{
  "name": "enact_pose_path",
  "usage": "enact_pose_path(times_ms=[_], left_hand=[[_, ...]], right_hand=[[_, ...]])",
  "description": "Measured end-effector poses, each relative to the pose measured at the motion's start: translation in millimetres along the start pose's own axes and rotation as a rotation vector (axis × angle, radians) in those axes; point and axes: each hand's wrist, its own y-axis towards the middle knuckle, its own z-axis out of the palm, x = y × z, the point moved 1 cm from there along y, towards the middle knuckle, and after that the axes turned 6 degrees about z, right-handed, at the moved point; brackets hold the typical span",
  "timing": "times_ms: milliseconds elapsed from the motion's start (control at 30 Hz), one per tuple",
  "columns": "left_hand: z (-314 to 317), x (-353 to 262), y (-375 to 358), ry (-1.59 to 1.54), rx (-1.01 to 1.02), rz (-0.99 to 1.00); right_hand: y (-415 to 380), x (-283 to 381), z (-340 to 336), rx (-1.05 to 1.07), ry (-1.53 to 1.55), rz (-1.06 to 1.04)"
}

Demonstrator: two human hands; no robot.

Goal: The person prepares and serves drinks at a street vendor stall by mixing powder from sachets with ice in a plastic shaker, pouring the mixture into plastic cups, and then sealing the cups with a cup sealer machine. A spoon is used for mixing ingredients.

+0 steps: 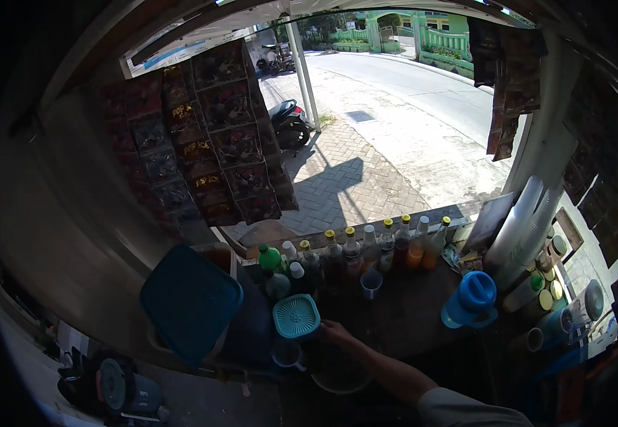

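Note:
My right hand [332, 331] reaches in from the lower right, its fingers at the right edge of a turquoise square lid [296, 316]. The fingers are dark and small, so their exact hold on the lid cannot be made out. Just below the lid is a clear cup with a handle [287, 353]. A smaller clear cup [371, 284] stands farther back on the dark counter [408, 338]. My left hand does not show.
Bottles with yellow and white caps [387, 245] line the counter's back edge. A blue jug [469, 300] stands right, beside stacked clear cups [519, 228]. A large blue lid [191, 302] tilts over a container at left. Sachet strips [198, 142] hang above.

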Motion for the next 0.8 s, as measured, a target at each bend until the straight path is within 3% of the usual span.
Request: enact_pose_path(times_ms=[67,133,200,300,367,400,467,500,533,600,633,733,800], left_hand=[[-15.9,-13.1,7.5,0.072,0.02,-0.008],[-31.6,-19.4,17.6,0.137,0.032,-0.023],[-34.9,-24.0,29.3,0.188,0.054,-0.038],[-21.4,-21.7,35.0,0.26,0.117,-0.083],[-3.0,-20.2,36.9,0.334,0.203,-0.115],[10.7,-18.2,36.7,0.38,0.264,-0.131],[43.4,-13.4,39.9,0.485,0.404,-0.156],[63.1,-15.6,47.5,0.539,0.475,-0.154],[87.7,-16.8,52.6,0.584,0.546,-0.151],[122.3,-6.1,43.8,0.66,0.661,-0.174],[129.1,2.8,34.9,0.692,0.696,-0.199],[125.2,11.4,13.9,0.764,0.745,-0.272],[115.5,-4.6,5.4,0.677,0.733,-0.126]], right_hand=[[0.9,-20.1,-9.4,-0.197,-0.317,-0.204],[-85.9,13.4,-8.4,-0.592,-0.565,-0.761],[-171.1,33.8,-13.6,-0.522,-0.402,-0.745],[-234.1,-39.1,-63.5,-0.436,-0.58,-0.664],[-252.8,-96.3,-99.1,-0.433,-0.768,-0.111],[-257.6,-118.3,-112.5,-0.475,-0.738,-0.052],[-276.4,-166.3,-143.6,-0.426,-0.853,0.636],[-286.6,-172.4,-146.8,-0.349,-0.801,0.729],[-291.2,-176.9,-147.6,-0.269,-0.749,0.814],[-282.3,-243.0,-139.1,-0.203,-0.9,0.81],[-282.4,-265.9,-134.0,-0.234,-0.826,0.789],[-280.2,-277.0,-132.0,-0.194,-0.8,0.727],[-283.1,-269.9,-136.6,-0.128,-0.857,0.681]])
